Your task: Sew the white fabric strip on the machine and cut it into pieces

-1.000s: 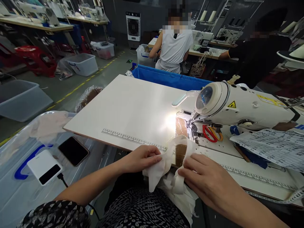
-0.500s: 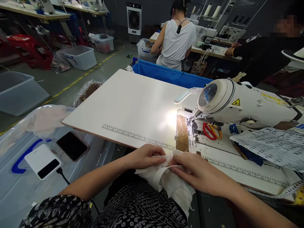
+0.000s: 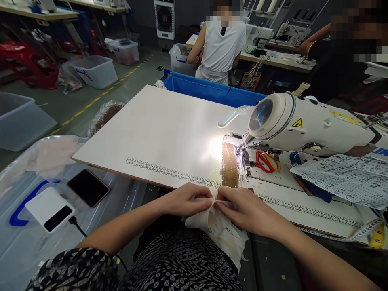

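A piece of white fabric (image 3: pixel 226 232) hangs from my two hands at the front edge of the sewing table (image 3: pixel 169 129), its lower part over my lap. My left hand (image 3: pixel 194 199) pinches the fabric between thumb and fingers. Close beside it, my right hand (image 3: pixel 238 204) pinches the same fabric, the fingertips of both hands nearly touching. Just beyond my right hand is the lit needle area of a white sewing machine (image 3: pixel 273 117). Red-handled scissors (image 3: pixel 264 162) lie by the machine base.
A phone (image 3: pixel 89 188) and a white power bank (image 3: pixel 50 208) with a cable rest on a plastic bin lid at left. Written sheets (image 3: pixel 348 178) and a tape measure (image 3: pixel 377 236) are at right. Beyond the blue cloth bin (image 3: pixel 212 89) sits a person (image 3: pixel 222 48); another is at right.
My hands have drawn closer together, and the fabric between them is gathered more tightly. The view has shifted slightly. The person at right has raised an arm.
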Demonstrator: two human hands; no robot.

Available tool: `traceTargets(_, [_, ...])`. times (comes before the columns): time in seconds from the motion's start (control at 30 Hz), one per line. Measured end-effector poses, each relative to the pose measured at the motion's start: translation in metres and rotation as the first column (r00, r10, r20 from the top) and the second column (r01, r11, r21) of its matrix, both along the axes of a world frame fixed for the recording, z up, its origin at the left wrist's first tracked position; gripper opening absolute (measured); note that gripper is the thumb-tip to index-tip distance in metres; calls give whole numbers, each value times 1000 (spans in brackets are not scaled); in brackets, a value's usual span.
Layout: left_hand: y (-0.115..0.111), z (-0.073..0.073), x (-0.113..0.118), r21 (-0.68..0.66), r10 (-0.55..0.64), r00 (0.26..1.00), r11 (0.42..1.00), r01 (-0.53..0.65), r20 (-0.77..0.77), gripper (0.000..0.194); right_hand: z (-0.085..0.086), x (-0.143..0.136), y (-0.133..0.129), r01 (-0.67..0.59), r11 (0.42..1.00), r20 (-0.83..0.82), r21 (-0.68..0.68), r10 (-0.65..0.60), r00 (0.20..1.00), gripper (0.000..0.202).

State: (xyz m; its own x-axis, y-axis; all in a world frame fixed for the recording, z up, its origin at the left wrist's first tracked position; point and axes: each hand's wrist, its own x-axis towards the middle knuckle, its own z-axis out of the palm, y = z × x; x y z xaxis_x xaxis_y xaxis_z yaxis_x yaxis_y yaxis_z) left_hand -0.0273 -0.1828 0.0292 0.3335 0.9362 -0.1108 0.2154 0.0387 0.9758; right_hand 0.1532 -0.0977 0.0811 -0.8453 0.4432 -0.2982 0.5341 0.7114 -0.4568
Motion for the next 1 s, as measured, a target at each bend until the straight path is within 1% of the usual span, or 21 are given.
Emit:
traceTargets(0.1, [3, 0, 1, 59, 9, 996, 998, -4, -85, 27, 1, 0, 0, 1, 1000, 19, -3, -1, 1000, 13])
traceTargets(0.17, [7, -1, -1, 36, -14, 996, 999, 17, -87, 26, 0, 2, -1, 17, 1000, 15, 5, -17, 1000, 16])
traceTargets(0.23, [11, -2, -5, -23, -70, 997, 997, 69, -41, 27, 0, 5, 0, 15, 1000, -47, -15, -16, 999, 17])
traceTargets(0.3, [16, -1, -10, -51, -142, 989, 988, 144, 35, 27, -2, 9, 2, -12, 995, -159, -102, -4, 987, 19])
traceTargets(0.37, [20, 2, -14, -21, -206, 975, 978, 208, 86, 24, -5, 12, 5, -38, 971, -243, -235, -21, 970, 22])
traceTargets(0.43, [22, 4, -16, 13, -244, 967, 970, 243, 78, 23, -9, 14, 8, -22, 937, -242, -348, -67, 968, 24])
traceTargets(0.47, [23, 4, -16, 18, -251, 966, 968, 251, 55, 23, -11, 15, 9, 1, 927, -224, -375, -92, 970, 25])
traceTargets(0.57, [22, 3, -13, 20, -244, 969, 969, 245, -20, 24, -16, 18, 9, 85, 927, -185, -365, -162, 969, 29])
traceTargets(0.67, [21, 2, -8, 28, -218, 975, 975, 220, -45, 25, -19, 19, 5, 137, 927, -173, -350, -208, 963, 29])
traceTargets(0.87, [20, -1, -1, -44, -170, 985, 985, 170, -12, 25, -20, 21, 0, 205, 918, -164, -340, -272, 948, 26])
traceTargets(1.0, [21, -5, -1, -111, -165, 985, 979, 170, 58, 26, -21, 20, -2, 206, 930, -173, -304, -266, 948, 24])
